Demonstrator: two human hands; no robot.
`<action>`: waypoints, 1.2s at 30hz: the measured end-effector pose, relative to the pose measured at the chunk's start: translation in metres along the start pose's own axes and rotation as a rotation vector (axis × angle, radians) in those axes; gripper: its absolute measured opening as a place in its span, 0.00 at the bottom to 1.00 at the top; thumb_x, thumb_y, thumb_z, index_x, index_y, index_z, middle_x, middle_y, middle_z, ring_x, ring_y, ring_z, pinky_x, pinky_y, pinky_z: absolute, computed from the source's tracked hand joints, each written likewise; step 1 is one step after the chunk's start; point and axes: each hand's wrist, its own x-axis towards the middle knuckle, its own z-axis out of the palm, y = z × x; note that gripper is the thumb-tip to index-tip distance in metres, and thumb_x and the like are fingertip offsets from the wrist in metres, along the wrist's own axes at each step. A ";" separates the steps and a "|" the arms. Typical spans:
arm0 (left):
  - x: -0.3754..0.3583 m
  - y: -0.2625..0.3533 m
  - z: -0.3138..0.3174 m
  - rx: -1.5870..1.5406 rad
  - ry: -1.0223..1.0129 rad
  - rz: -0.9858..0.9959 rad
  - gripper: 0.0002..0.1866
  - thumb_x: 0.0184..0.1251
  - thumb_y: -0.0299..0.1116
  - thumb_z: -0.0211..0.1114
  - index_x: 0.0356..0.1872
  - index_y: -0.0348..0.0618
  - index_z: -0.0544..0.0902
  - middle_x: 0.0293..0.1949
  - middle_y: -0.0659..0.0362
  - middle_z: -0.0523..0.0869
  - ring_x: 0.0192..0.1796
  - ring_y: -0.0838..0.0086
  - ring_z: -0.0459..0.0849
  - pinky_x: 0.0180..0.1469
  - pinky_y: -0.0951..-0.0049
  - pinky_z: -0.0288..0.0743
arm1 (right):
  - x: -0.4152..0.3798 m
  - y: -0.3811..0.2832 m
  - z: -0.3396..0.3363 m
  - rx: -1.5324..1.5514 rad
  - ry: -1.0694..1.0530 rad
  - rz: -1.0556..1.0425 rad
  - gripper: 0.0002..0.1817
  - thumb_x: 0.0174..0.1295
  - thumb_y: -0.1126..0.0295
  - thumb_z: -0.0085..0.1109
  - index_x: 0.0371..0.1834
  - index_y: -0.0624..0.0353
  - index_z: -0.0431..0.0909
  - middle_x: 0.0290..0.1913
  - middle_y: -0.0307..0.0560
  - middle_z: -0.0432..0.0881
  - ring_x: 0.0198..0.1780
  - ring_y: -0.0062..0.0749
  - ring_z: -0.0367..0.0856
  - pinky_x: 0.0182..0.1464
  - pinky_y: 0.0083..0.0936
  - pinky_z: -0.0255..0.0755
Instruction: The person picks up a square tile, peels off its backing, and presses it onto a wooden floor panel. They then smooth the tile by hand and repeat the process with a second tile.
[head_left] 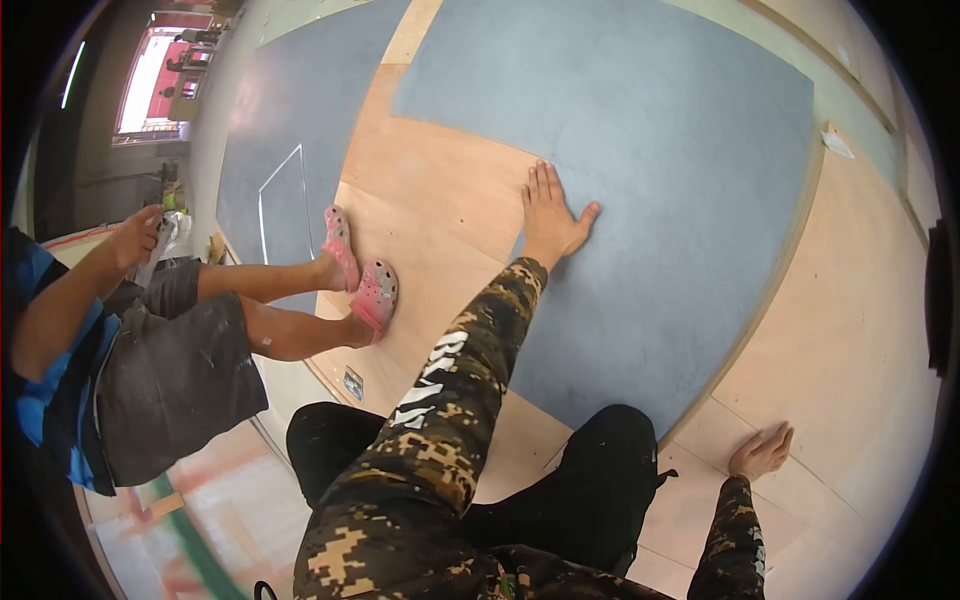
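Observation:
My left hand lies palm down, fingers together and thumb spread, on the edge of a large blue-grey sheet, where it meets a light wood panel. Nothing shows in it. At the lower right, my right hand rests on pale wood boards, beyond the sheet's right edge, with its fingers stretched out and nothing visible in it. My black-clad knees are by the sheet's near end.
On the left a person in grey shorts and pink clogs stands on the panel, holding something I cannot make out. Behind the clogs lies another blue-grey sheet with a white outline. A small whitish scrap sits at the upper right.

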 end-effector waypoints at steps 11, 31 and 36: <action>-0.081 -0.057 -0.023 0.014 -0.147 0.122 0.53 0.64 0.64 0.55 0.77 0.34 0.47 0.78 0.41 0.48 0.80 0.49 0.43 0.75 0.41 0.37 | -0.003 0.021 0.018 -0.114 -0.130 0.013 0.34 0.72 0.48 0.38 0.76 0.56 0.55 0.76 0.56 0.56 0.75 0.52 0.54 0.72 0.53 0.48; -0.079 -0.067 -0.023 -0.129 -0.247 0.108 0.51 0.63 0.65 0.53 0.76 0.35 0.51 0.78 0.42 0.49 0.80 0.50 0.45 0.74 0.37 0.37 | 0.122 -0.505 -0.003 0.326 -0.236 -0.592 0.33 0.60 0.58 0.57 0.70 0.54 0.66 0.70 0.58 0.65 0.73 0.51 0.58 0.71 0.62 0.45; -0.076 -0.081 -0.015 -0.242 -0.180 0.085 0.50 0.61 0.63 0.57 0.75 0.35 0.54 0.74 0.41 0.58 0.77 0.47 0.53 0.75 0.36 0.35 | 0.118 -0.508 0.006 0.295 -0.226 -0.616 0.31 0.63 0.57 0.52 0.69 0.55 0.66 0.71 0.56 0.63 0.75 0.48 0.56 0.74 0.60 0.41</action>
